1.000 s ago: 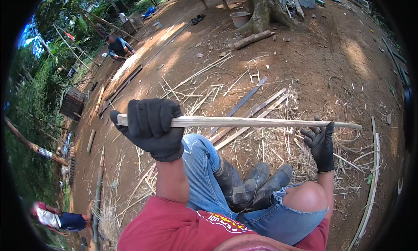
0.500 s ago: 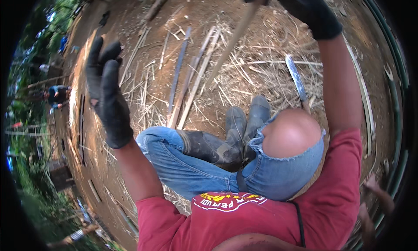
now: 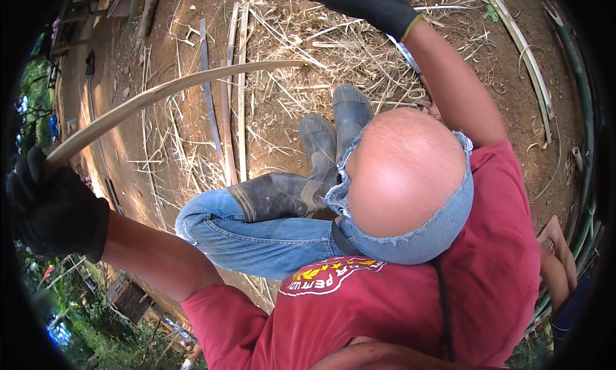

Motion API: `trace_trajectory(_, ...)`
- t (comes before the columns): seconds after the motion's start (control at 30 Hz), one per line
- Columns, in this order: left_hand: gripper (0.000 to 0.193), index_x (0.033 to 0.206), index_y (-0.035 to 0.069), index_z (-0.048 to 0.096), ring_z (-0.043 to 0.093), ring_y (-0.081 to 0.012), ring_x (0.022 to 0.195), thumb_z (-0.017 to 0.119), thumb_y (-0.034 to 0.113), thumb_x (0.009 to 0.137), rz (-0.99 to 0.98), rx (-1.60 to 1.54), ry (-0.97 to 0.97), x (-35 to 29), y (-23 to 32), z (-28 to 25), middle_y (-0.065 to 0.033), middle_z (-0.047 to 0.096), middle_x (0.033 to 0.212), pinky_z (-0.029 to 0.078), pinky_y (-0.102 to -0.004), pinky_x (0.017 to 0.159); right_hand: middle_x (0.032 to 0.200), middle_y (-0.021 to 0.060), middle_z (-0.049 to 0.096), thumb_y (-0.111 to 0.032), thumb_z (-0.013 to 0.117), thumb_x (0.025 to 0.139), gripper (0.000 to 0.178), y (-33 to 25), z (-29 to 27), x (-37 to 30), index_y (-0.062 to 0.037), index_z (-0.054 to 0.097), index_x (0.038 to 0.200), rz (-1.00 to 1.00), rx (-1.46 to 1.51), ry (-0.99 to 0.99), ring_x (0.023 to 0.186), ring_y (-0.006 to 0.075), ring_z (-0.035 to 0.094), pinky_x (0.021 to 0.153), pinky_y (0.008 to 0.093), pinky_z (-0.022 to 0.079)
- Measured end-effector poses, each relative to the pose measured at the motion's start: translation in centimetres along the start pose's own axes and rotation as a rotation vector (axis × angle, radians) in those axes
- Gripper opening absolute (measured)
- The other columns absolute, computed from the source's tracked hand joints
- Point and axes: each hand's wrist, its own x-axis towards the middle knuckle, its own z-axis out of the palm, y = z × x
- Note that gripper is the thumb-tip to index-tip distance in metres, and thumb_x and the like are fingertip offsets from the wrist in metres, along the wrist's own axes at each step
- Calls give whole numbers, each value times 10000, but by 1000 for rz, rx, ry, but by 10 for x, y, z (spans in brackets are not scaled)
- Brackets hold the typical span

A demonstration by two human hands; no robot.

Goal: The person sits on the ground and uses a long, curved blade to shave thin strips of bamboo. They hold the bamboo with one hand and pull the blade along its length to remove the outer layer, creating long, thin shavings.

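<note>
My left hand [image 3: 61,206], in a black glove, is raised at the far left and closed round one end of a long, pale bamboo strip [image 3: 173,86]. The strip bows away to the right, its far tip over the shavings in front of my boots. At the top edge, my right hand [image 3: 366,6], also gloved, stretches its fingers to the left, apart from the strip; the frame cuts off part of it. Beneath my right forearm lies a machete [image 3: 405,53], its blade partly hidden.
Several strips [image 3: 241,94] lie on the dirt ahead, beside scattered shavings [image 3: 359,65]. My rubber boots [image 3: 319,142] are drawn in close. Green bamboo poles [image 3: 585,107] line the right side, with another person's bare limb [image 3: 557,261] at lower right. Plants stand at the far left.
The strip has passed from my right hand to my left and swung to the left. My left hand has closed and moved lower left; my right hand has let go and shifted left.
</note>
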Motion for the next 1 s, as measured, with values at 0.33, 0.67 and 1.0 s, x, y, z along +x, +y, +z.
trace_trajectory(0.33,361,1001,64,498,324,-154,536,412,404,917,153,506,534,-41,1,-57,-11,321,639,312,-293,485,1141,210,620,-383,684,836,650,125,30,-211,-139,458,1395,889,-420,-168,1065,372,612,892,458,498)
trace_trajectory(0.67,151,745,106,418,308,-126,463,468,231,811,29,-53,280,25,90,-98,12,318,544,255,-291,447,1040,86,659,-201,631,877,420,134,-31,-204,-3,564,1241,1034,731,-133,724,136,642,603,270,525)
trace_trajectory(1.0,437,654,132,391,337,-140,492,407,486,911,-114,-516,190,-38,-21,39,13,352,560,298,-296,495,758,22,563,-203,559,967,259,83,-107,-264,-48,543,1174,941,643,793,605,123,578,535,254,493)
